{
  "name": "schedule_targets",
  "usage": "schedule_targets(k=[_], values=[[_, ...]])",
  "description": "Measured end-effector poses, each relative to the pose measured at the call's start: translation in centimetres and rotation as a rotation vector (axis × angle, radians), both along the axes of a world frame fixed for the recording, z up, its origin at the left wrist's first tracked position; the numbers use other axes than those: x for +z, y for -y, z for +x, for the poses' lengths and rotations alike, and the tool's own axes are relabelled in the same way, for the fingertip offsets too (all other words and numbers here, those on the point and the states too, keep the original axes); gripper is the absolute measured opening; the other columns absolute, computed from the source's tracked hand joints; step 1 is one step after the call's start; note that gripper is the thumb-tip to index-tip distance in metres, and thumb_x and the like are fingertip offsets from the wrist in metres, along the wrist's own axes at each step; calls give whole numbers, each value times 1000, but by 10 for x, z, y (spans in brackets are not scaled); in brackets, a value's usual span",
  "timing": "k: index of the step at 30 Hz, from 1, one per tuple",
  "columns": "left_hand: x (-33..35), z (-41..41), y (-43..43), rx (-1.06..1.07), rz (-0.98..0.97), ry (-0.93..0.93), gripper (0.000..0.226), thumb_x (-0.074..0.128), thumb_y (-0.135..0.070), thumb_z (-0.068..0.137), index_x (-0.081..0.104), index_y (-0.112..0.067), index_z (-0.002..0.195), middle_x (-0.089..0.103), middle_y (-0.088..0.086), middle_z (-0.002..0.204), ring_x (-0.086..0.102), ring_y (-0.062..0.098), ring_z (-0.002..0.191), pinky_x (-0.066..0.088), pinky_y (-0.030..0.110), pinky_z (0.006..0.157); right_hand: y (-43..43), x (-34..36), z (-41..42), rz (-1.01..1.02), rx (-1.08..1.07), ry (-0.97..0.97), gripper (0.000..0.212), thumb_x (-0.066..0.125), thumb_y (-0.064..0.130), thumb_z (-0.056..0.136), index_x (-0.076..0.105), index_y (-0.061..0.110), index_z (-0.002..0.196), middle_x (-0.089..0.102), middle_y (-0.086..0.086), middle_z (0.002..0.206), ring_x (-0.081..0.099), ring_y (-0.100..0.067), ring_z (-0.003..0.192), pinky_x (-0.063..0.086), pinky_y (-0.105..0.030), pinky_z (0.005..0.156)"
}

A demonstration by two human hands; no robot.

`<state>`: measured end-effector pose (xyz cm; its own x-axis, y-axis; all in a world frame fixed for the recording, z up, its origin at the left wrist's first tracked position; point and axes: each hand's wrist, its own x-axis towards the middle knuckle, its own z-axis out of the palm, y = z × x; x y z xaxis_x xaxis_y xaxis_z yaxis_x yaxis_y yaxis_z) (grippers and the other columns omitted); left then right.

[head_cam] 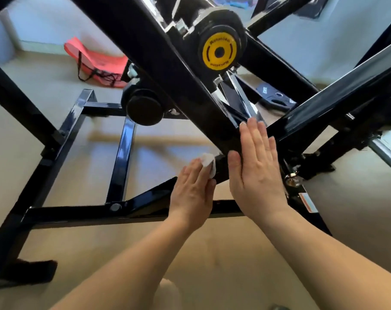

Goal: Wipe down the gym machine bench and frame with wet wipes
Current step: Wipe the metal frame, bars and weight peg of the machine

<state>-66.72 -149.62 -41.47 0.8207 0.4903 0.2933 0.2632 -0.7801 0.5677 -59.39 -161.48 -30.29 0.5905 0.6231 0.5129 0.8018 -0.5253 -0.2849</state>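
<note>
Two bare arms (145,265) are seen nearest, reaching up to the big black bar (178,86). The left hand (193,189) is laid almost flat, and a white wipe (209,163) is pressed by its fingers onto the low end of the bar. The right hand (257,171) is held open and flat on the bar, just beside. From the wipe, the bar slants up and left, so it is likely to be rubbed that way.
</note>
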Motion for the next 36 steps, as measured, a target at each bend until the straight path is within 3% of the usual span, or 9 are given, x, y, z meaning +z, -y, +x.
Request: schedule_targets(k=[4,6,11,15,18,22,29,32,36], values=[[-44,-57,-38,148,-258,-302,79,4,-66,97,-6,-23,163,-11,-6,171,-9,12,157,-2,36,128,-17,-16,-3,198,-70,24,51,36,32,110,37,8,155,32,-8,165,13,-26,158,9,-49,129],[-48,-77,-52,223,-435,-318,94,-4,-75,89,19,-19,161,9,9,170,12,27,155,14,46,126,-23,-21,-2,259,-91,51,46,42,26,109,42,7,151,38,-9,161,19,-30,156,11,-50,129],[-2,-42,-23,445,-811,154,59,20,-63,103,65,-27,117,65,-4,104,59,18,100,44,37,90,-29,-26,0,293,-115,84,44,45,24,109,45,5,148,41,-11,158,24,-32,155,12,-49,128],[5,-14,-17,527,-963,380,40,57,-47,101,59,-32,139,65,-12,125,63,11,109,54,36,100,-25,-24,2,278,-88,90,44,46,24,109,44,5,149,40,-11,158,24,-31,155,14,-50,128],[-6,-14,-16,419,-748,266,37,53,-56,100,66,-37,129,69,-11,118,61,11,115,48,30,100,-26,-24,2,278,-88,99,45,44,25,109,43,5,149,40,-12,159,24,-31,155,15,-51,128],[0,5,4,296,-425,89,56,18,-60,106,33,-40,157,26,-12,166,13,8,156,1,36,128,-27,-26,3,272,-90,114,46,44,25,108,43,3,149,40,-13,159,24,-32,155,13,-52,128],[10,17,27,39,-21,26,72,23,-58,95,10,-37,162,12,-8,170,3,16,158,-1,38,128,-32,-31,4,308,-117,146,47,45,23,107,44,1,148,39,-15,158,27,-35,153,13,-54,127],[-30,-15,-3,198,-66,19,60,16,-56,106,26,-29,158,35,2,158,30,24,146,19,39,123,-37,-34,1,338,-160,181,45,46,18,106,45,0,147,40,-16,158,27,-38,153,15,-56,126],[-67,-56,-27,397,-400,-248,72,-2,-67,100,-5,-31,162,0,-5,171,-6,13,157,-4,41,128,-44,-36,-4,366,-186,144,45,45,14,104,44,-2,146,38,-17,158,24,-38,154,13,-58,126]])
